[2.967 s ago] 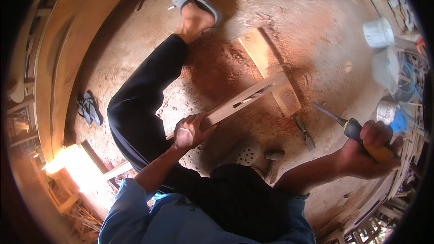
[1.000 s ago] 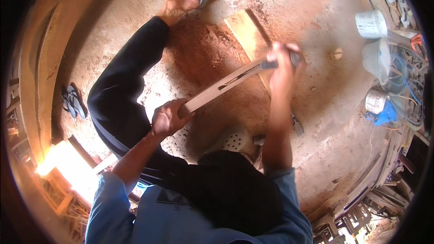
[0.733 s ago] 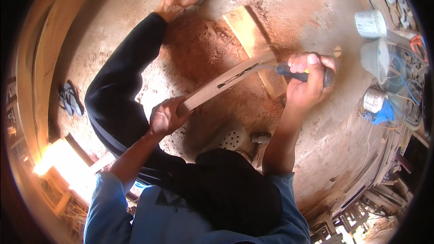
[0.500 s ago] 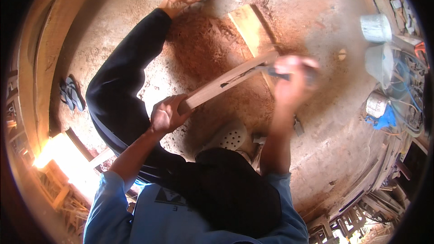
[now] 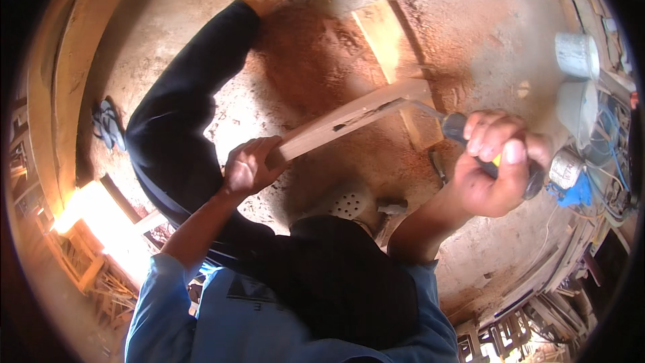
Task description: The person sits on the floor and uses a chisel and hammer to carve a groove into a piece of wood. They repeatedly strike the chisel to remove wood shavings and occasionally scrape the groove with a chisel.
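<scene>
My left hand [image 5: 250,167] is closed around the near end of a long piece of wood [image 5: 316,134]. Dark slots are cut into its upper face, and it slants up to the right. Its far end overlaps a pale board [image 5: 386,37] lying on the floor. In my right fist [image 5: 497,165] is a hand tool with a black-and-yellow handle [image 5: 455,127] and a narrow metal shaft [image 5: 424,107]. The shaft points at the longer slot near the wood's far end. I cannot tell whether it is a chisel or a screwdriver, nor whether its tip touches the wood.
Metal buckets [image 5: 576,56], a blue cloth [image 5: 576,189] and tangled hoses line the right side. Thick planks [image 5: 80,60] and a pair of flip-flops [image 5: 109,126] are at left. Scrap wood [image 5: 517,336] is piled at lower right. Reddish dust covers the floor.
My right hand has drawn back to the right and nearer, taking the tool with it along the slot's line. My left hand keeps its hold, and the wood has barely shifted.
</scene>
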The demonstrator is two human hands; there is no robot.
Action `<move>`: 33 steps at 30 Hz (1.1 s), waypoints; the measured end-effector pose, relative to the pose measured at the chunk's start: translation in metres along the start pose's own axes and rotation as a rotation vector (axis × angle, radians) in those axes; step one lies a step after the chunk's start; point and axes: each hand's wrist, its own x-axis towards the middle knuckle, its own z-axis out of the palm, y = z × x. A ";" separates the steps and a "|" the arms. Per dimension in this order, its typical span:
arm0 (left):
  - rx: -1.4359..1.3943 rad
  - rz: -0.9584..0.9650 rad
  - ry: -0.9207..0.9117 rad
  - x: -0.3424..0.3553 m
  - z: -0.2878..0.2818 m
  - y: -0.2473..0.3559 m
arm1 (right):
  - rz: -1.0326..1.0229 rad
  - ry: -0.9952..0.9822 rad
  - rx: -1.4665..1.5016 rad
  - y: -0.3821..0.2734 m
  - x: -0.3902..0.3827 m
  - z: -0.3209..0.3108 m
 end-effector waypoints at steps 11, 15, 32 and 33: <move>-0.031 -0.060 -0.037 -0.001 0.006 0.000 | 0.221 0.343 -0.160 0.028 -0.048 -0.016; -0.007 -0.066 -0.029 -0.001 0.005 0.002 | 0.127 0.096 -0.290 0.044 -0.039 0.010; -0.025 -0.011 0.003 -0.007 0.002 -0.002 | 0.311 0.308 0.225 0.041 -0.033 0.016; -0.039 -0.017 -0.007 -0.006 0.002 -0.001 | 0.368 0.443 0.310 0.034 -0.029 0.017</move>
